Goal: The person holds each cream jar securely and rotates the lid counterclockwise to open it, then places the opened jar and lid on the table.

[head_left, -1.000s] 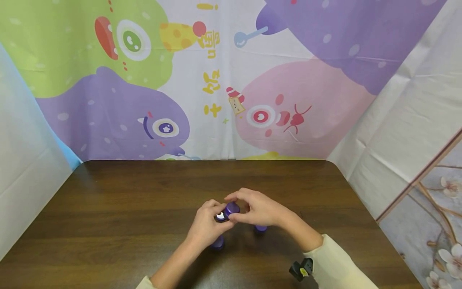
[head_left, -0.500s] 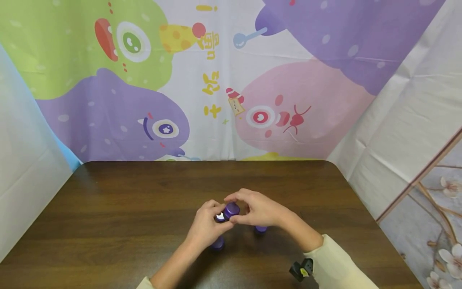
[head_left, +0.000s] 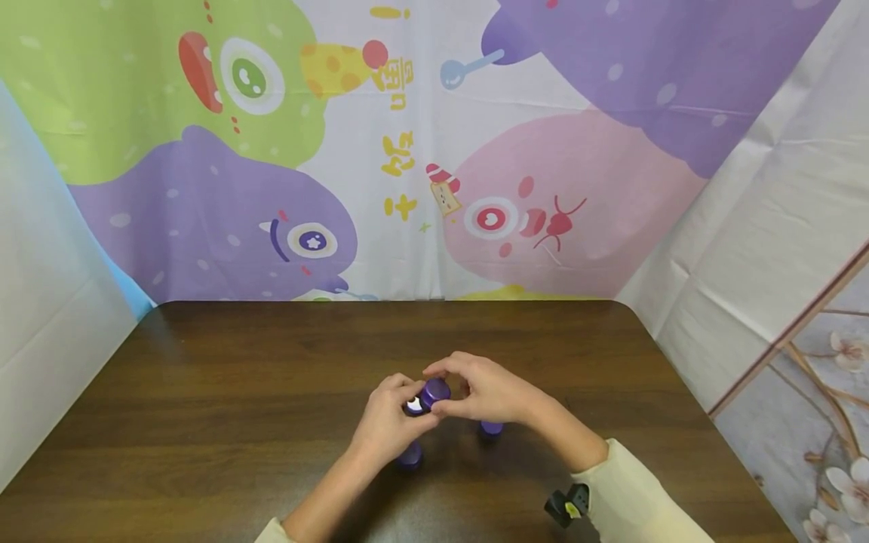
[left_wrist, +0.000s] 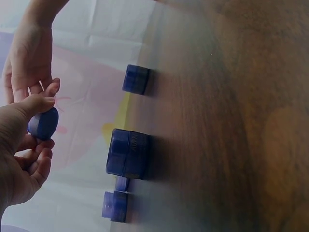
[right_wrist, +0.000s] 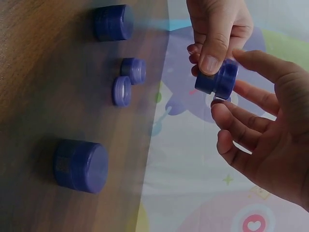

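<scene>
My left hand (head_left: 390,422) grips the body of a small purple cosmetic jar (right_wrist: 206,82), its thumb pressed on the side. Curled round the jar's purple lid (head_left: 436,394) are the thumb and fingers of my right hand (head_left: 492,392). Lid and body sit together, held above the table; a white patch shows beside the lid in the head view. The jar's round base (left_wrist: 44,124) faces the left wrist camera. Below stand a large lidded jar (right_wrist: 81,166), another lidded jar (right_wrist: 113,22), and a small open jar (right_wrist: 133,71) with a loose lid (right_wrist: 121,91) beside it.
The dark wooden table (head_left: 237,422) ends at a cartoon-printed curtain (head_left: 421,249). In the head view my hands partly hide the standing jars. A black clip-like device (head_left: 566,505) sits at my right sleeve.
</scene>
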Motion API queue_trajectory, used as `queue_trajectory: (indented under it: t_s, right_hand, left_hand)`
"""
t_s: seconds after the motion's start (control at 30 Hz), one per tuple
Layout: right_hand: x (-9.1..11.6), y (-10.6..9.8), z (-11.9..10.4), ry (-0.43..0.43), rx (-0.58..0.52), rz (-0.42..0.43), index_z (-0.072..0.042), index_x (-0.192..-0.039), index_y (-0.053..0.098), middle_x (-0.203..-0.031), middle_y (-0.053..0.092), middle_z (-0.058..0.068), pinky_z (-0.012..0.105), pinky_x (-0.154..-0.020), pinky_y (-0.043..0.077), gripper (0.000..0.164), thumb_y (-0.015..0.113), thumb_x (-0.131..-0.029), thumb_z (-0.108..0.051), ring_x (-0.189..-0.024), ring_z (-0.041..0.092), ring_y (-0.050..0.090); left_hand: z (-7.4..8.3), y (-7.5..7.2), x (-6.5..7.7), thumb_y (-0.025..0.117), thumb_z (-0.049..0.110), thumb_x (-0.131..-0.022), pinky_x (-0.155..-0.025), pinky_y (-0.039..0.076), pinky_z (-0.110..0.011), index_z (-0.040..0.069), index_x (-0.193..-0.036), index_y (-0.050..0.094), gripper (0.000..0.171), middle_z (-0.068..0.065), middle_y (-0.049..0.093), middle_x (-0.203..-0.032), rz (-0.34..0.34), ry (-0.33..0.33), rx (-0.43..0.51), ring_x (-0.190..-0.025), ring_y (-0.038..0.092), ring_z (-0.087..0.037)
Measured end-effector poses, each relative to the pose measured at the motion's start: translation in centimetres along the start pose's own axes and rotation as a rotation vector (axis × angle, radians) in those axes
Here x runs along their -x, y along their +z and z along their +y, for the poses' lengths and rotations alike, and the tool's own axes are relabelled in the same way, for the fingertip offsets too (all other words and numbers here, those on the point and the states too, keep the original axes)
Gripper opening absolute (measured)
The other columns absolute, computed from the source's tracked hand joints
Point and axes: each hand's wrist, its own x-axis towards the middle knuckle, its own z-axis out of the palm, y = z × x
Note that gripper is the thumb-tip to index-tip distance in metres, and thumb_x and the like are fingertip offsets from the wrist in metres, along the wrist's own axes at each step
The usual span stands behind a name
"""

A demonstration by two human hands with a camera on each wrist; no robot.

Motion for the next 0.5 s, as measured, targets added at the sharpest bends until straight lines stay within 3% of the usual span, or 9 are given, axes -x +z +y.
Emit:
queue_trajectory:
  t_s: [0.33,0.5]
  right_hand:
    - [-0.04,0.08,0.11,0.016,0.042,0.049,-0.011,-0.113,0.063,-0.107,0.06,0.001,0.017,-0.061,0.044,0.033,0.068,-0.085,-0.027,-0.067,0.003,0.047]
    - [-0.03,0.17,0.16,0.004,0.031,0.04,-0.013,-0.116,0.062,-0.111,0.058,0.0,0.018,-0.058,0.044,0.035,0.068,-0.084,-0.028,-0.066,0.003,0.047]
  left_hand:
    - [-0.01,-0.09,-0.06,0.081,0.022,-0.069,-0.061,0.045,-0.018,-0.003,-0.1,0.071,0.041,-0.001,0.062,-0.082,0.015,0.018,-0.002,-0.075,0.055,-0.016]
    - [-0.05,-0.09,-0.04,0.08,0.021,-0.07,-0.062,0.045,-0.018,-0.002,-0.1,0.071,0.039,-0.001,0.062,-0.083,0.014,0.017,-0.008,-0.076,0.055,-0.015]
